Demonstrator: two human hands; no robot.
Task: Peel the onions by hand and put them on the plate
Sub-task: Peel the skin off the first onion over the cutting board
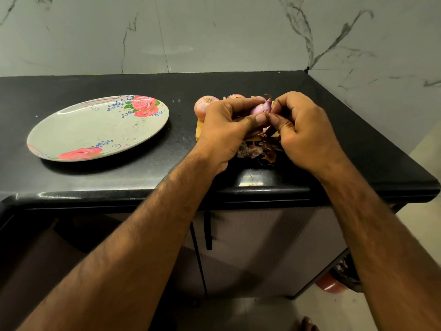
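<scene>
left grip point(224, 130) curled round a pink onion point(261, 108) over the counter's point(143, 177) right half, right grip point(303, 130) pinching its skin beside the left thumb; peel scraps point(255, 150) below, two more onions point(202, 106) behind, floral plate point(95, 132) well apart near left edge

Two hands point(224, 132), one plate point(95, 132), one wooden board point(199, 131), and three onions showing: one held onion point(260, 108), two unpeeled onions point(204, 105) behind.

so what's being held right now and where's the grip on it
A small purple onion. The left hand holds its body, thumb on the near side; the right hand pinches its skin beside that thumb.
</scene>
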